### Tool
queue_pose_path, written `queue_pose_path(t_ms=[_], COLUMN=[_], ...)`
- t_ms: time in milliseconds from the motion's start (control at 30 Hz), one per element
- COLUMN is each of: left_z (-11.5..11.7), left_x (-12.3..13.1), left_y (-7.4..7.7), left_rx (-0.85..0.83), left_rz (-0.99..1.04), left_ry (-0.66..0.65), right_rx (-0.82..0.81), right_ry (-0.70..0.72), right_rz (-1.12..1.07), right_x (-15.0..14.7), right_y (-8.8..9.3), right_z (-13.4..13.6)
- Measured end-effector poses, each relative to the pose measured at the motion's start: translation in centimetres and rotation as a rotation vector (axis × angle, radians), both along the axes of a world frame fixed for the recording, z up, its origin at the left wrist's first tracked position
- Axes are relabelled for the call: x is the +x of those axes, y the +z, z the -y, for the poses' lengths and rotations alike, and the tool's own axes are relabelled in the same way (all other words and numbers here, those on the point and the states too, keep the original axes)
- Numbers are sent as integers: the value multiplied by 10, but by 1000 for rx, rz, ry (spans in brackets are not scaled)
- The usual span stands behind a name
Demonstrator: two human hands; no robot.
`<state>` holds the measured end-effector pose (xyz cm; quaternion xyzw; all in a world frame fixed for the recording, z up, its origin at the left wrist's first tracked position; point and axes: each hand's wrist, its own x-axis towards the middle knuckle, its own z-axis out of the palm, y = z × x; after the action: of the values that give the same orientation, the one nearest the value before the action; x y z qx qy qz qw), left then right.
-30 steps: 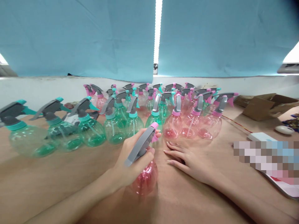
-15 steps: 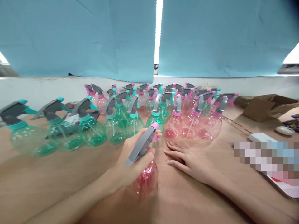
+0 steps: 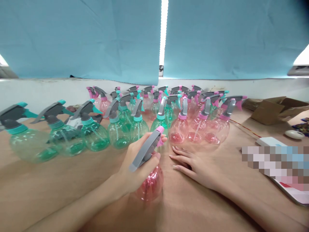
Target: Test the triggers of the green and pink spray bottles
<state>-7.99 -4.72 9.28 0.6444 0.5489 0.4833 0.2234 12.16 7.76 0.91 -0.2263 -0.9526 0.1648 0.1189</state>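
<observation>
1. The left hand is wrapped around the neck of a pink spray bottle. The thumb is on the near side.
2. This bottle is in the middle of the worktop, closer to the near edge than all the other bottles. I cannot tell if its bottom touches the wood. Its grey handle slants down toward the left hand's wrist, and its pink tip points up and away.
3. The right hand holds nothing. It lies palm down on the worktop, just to the right of the held bottle, with its fingers a bit spread.
4. Past the hands stands a row of bottles. Six green bottles with blue-green collars run from the left edge to the middle.
5. Next to them, just beyond the right hand's fingers, stand three pink bottles.
6. Behind that row, many more pink and green bottles crowd the far edge.
7. Toward the right edge there is a white mouse, a white box and a flat thing, partly blurred.
8. An open brown box sits near the far right corner.
9. Behind the worktop is a white wall, with blue cloth above it.
</observation>
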Motion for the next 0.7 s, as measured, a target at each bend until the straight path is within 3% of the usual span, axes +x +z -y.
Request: queue_pose_path(t_ms=[333, 700], left_z=[1, 3], left_x=[-1, -5], left_y=[-5, -1], left_rx=[15, 8], left_rz=[31, 1], left_ry=[43, -17], right_rx=[-10, -18], right_ry=[12, 15], right_rz=[-20, -17], right_x=[0, 0], right_y=[-3, -1], right_z=[-1, -1])
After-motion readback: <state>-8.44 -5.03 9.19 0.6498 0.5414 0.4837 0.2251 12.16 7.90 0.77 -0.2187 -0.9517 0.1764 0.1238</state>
